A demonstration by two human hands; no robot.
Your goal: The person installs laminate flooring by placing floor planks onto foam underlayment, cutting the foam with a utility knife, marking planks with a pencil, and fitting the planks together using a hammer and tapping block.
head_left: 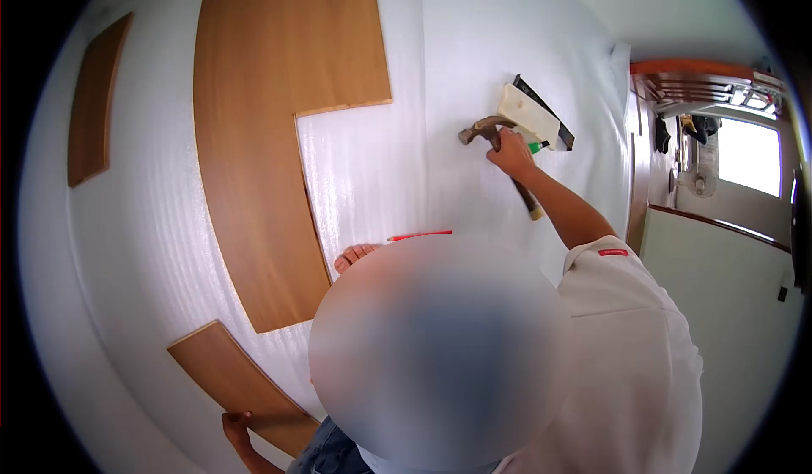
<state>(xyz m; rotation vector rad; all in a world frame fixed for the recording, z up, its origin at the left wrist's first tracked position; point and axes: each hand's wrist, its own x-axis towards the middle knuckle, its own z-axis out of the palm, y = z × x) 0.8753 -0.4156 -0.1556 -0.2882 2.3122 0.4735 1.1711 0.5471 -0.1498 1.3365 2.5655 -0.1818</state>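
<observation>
My right hand [512,154] is closed on the handle of a claw hammer [484,127], whose metal head points left. Just beyond it lie an off-white block [528,115] and a long black tool [543,109] that I cannot fully make out. A small green and black object [538,146] shows beside my fingers; its kind is unclear. At the lower left, my left hand [238,427] grips the edge of a short wooden floor plank [233,372], thumb on top. A blurred patch covers the middle of my body.
Joined wooden planks [254,136] with a stepped edge lie on white foam underlay [364,178]. Another plank [100,102] lies at the far left. A red pencil [420,235] rests near my bare foot [353,257]. To the right are a wall, a fan [699,184] and a bright window [750,157].
</observation>
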